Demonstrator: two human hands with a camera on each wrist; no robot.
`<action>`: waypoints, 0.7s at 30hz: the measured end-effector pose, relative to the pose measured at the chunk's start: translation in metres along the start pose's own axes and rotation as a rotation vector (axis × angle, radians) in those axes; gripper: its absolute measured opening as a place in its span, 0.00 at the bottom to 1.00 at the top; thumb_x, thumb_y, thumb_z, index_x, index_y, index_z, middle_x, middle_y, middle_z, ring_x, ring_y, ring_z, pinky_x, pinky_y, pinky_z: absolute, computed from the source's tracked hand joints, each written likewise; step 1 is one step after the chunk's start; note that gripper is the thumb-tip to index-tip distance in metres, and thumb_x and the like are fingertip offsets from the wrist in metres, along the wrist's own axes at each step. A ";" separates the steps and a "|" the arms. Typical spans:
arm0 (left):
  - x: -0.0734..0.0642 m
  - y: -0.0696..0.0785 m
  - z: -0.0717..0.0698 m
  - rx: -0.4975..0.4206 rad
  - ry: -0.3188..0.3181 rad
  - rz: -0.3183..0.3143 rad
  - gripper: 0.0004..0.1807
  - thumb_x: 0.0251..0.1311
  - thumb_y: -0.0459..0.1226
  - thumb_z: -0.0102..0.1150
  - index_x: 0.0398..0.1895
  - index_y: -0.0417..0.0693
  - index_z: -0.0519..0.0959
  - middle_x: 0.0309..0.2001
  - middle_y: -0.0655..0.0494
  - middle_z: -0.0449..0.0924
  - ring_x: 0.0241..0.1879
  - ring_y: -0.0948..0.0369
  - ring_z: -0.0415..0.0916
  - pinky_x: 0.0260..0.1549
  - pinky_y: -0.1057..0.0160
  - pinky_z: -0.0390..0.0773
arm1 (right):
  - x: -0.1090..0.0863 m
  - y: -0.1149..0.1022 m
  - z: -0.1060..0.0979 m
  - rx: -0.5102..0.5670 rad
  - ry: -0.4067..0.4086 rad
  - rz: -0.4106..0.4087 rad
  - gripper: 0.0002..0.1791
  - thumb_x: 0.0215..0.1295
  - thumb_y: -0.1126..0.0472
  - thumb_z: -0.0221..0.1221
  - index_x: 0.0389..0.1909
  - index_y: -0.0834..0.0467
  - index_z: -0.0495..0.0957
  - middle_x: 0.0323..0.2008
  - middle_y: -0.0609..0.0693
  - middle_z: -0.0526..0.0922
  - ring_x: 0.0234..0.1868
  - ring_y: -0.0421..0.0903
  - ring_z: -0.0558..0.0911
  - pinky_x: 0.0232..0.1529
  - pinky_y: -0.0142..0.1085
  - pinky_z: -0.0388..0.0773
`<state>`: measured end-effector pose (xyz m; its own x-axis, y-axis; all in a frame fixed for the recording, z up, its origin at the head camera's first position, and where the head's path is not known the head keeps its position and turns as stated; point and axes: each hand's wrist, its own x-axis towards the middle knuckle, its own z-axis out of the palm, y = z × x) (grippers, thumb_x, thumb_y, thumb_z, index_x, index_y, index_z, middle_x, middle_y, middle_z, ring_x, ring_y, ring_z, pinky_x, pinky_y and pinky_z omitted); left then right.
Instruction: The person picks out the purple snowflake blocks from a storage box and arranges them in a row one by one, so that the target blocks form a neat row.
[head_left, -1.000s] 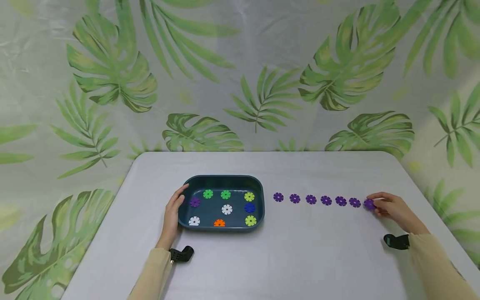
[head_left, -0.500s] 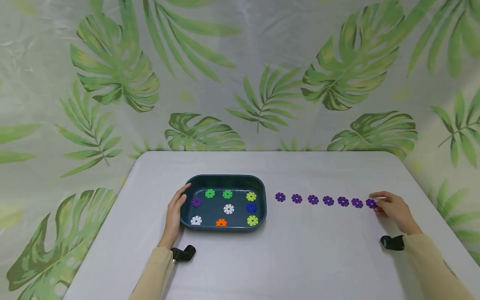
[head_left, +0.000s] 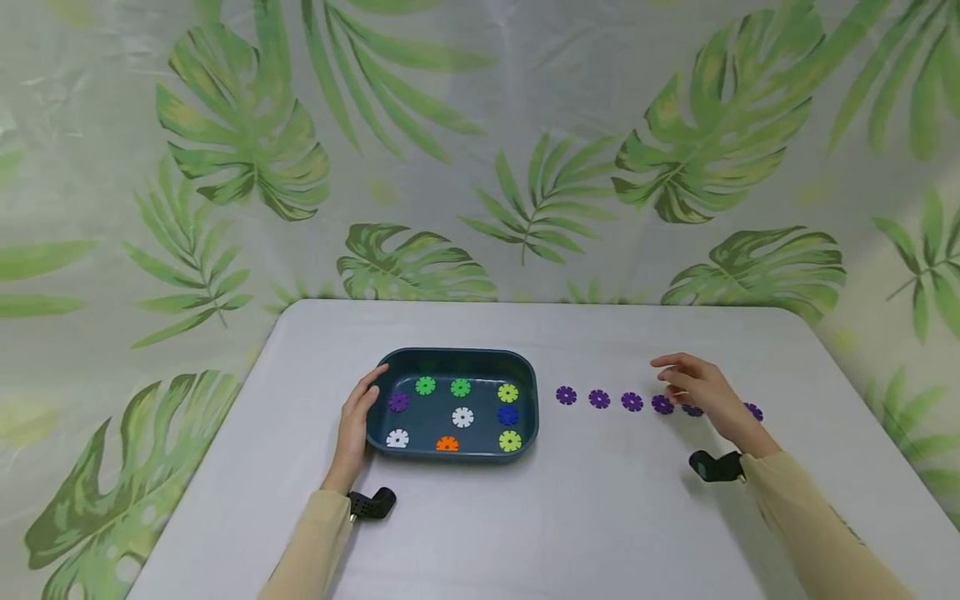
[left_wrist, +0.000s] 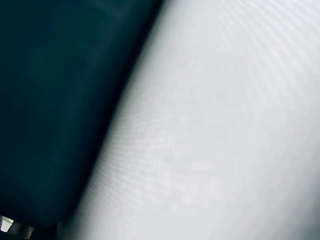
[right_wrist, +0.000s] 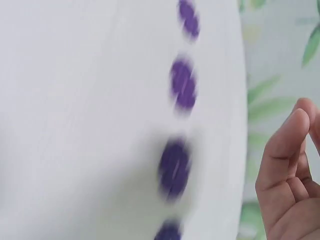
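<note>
My left hand rests against the left side of a dark teal tray, its fingers lying along the rim. The same tray fills the left of the left wrist view. My right hand hovers over the right part of a row of purple snowflake discs, hiding some of them. In the right wrist view, the thumb and fingertips of the right hand come close together with nothing visible between them. Blurred purple discs lie on the table beside it.
Inside the tray lie several notched discs: green, yellow-green, white, blue, orange and purple. A white cloth covers the table. Behind it hangs a leaf-patterned curtain.
My right hand has let go of the purple disc at the row's right end and moved left above the row. The left hand stays at the tray. The head view has shifted slightly.
</note>
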<state>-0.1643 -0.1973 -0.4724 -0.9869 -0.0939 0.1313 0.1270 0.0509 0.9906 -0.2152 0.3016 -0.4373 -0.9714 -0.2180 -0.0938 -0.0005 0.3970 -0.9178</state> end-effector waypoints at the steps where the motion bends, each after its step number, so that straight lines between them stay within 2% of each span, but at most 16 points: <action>1: 0.000 0.000 0.000 -0.002 -0.001 0.002 0.22 0.74 0.33 0.37 0.67 0.38 0.66 0.69 0.47 0.61 0.71 0.57 0.49 0.68 0.55 0.45 | 0.004 -0.008 0.008 0.026 -0.032 -0.010 0.21 0.75 0.62 0.45 0.59 0.74 0.64 0.42 0.57 0.75 0.34 0.44 0.77 0.38 0.35 0.80; 8: -0.001 0.000 0.000 -0.003 0.001 0.004 0.21 0.74 0.34 0.37 0.67 0.39 0.66 0.69 0.48 0.61 0.71 0.58 0.49 0.68 0.56 0.45 | 0.035 -0.054 0.079 0.160 -0.261 -0.058 0.18 0.74 0.61 0.48 0.55 0.72 0.69 0.41 0.57 0.75 0.36 0.51 0.76 0.41 0.41 0.79; 10: -0.001 0.001 0.000 0.001 0.001 0.002 0.22 0.74 0.34 0.37 0.67 0.39 0.66 0.69 0.48 0.61 0.71 0.58 0.49 0.68 0.55 0.45 | 0.043 -0.067 0.100 0.183 -0.332 -0.062 0.18 0.73 0.61 0.49 0.54 0.73 0.69 0.42 0.62 0.75 0.35 0.50 0.77 0.39 0.40 0.79; 14: 0.000 0.001 0.000 0.000 0.002 0.003 0.22 0.74 0.34 0.37 0.67 0.38 0.66 0.69 0.48 0.61 0.71 0.57 0.49 0.69 0.55 0.45 | 0.057 -0.091 0.143 0.168 -0.464 -0.067 0.17 0.73 0.62 0.49 0.53 0.71 0.71 0.44 0.62 0.76 0.34 0.48 0.78 0.40 0.39 0.79; 18: 0.000 0.002 0.000 -0.006 0.002 0.004 0.22 0.74 0.33 0.37 0.67 0.38 0.65 0.69 0.47 0.60 0.71 0.57 0.49 0.68 0.54 0.45 | 0.070 -0.108 0.183 0.135 -0.573 -0.075 0.16 0.73 0.62 0.48 0.53 0.70 0.72 0.47 0.64 0.76 0.37 0.54 0.79 0.44 0.48 0.78; 21: -0.001 0.002 0.001 -0.010 0.005 0.005 0.21 0.74 0.33 0.37 0.67 0.38 0.66 0.69 0.47 0.61 0.71 0.57 0.49 0.68 0.55 0.45 | 0.079 -0.117 0.210 0.115 -0.634 -0.059 0.16 0.72 0.63 0.49 0.53 0.69 0.72 0.51 0.68 0.75 0.38 0.55 0.79 0.44 0.48 0.78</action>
<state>-0.1635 -0.1965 -0.4705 -0.9857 -0.0987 0.1365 0.1330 0.0416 0.9902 -0.2419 0.0507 -0.4180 -0.6419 -0.7348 -0.2193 0.0100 0.2779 -0.9606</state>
